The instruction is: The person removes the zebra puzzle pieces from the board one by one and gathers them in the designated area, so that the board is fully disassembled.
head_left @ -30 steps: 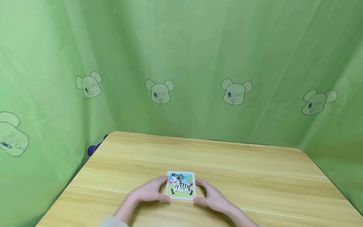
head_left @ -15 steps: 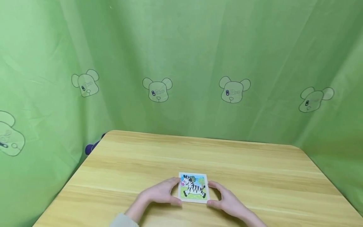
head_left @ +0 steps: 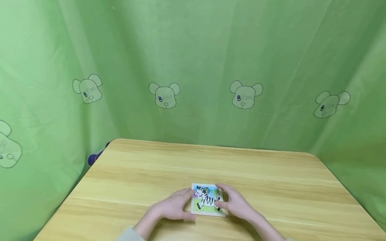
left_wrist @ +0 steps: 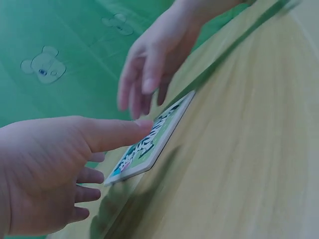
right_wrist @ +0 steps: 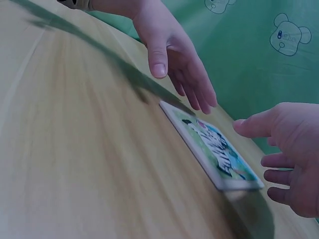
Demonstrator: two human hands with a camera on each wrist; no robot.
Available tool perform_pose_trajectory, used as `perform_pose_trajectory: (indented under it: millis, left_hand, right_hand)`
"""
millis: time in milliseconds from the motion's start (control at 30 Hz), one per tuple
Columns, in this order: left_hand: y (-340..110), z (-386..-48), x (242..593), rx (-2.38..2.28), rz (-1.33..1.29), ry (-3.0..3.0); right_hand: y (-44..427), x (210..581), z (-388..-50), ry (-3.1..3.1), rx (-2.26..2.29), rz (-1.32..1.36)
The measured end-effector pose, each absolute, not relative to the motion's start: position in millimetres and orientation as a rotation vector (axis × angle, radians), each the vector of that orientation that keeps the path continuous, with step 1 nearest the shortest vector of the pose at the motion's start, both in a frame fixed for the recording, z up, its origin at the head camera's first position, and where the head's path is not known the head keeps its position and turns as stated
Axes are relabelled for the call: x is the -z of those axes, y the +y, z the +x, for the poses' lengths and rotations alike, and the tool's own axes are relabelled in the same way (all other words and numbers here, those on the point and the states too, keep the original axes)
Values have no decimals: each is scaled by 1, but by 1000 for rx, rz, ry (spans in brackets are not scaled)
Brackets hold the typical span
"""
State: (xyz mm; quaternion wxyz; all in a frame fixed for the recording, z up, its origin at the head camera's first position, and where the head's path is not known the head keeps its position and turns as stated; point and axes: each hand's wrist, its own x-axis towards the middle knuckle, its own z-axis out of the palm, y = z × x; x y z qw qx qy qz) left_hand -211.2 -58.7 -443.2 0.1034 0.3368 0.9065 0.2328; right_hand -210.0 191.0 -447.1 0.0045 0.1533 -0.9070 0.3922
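Observation:
A square board (head_left: pixel 208 197) with a pale frame and a zebra picture lies flat on the wooden table; the wrist views show it too (left_wrist: pixel 149 142) (right_wrist: pixel 214 144). My left hand (head_left: pixel 175 205) is at its left edge, thumb and fingers spread; whether it touches the edge is unclear. Over the right edge hovers my right hand (head_left: pixel 238 204), its fingers relaxed and holding nothing. In the right wrist view, a gap shows between the board and my right hand (right_wrist: pixel 299 154). The left wrist view has my left hand (left_wrist: pixel 50 169) with its thumb above the board's near end.
The light wooden table (head_left: pixel 169 164) reaches out to both sides and behind the board. Green curtains (head_left: pixel 199 67) printed with bear heads hang around it. A purple object (head_left: pixel 92 159) shows beyond the table's left edge.
The board shifted right in the head view between the hands, then stayed nearly in place. My right hand has come off its right edge and now hovers over it.

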Motion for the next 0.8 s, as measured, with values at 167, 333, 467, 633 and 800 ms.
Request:
perform_pose_trajectory:
  millis: [167, 333, 467, 633, 800]
  left_hand:
    - [-57, -201, 438, -421, 1108, 2783]
    - [-54, -191, 437, -138, 1209, 2821]
    - [-51, -185, 437, -32, 1268, 2805]
    - [-50, -181, 437, 14, 1290, 2766]
    - [-50, -180, 439, 14, 1261, 2766]
  right_hand:
    - [175, 448, -227, -2823, -1131, 567]
    - [161, 450, -241, -2852, -956, 695]
    - [153, 451, -247, -2885, -859, 752]
    - [147, 453, -251, -2909, -815, 780]
    - [146, 455, -254, -2931, -790, 791]
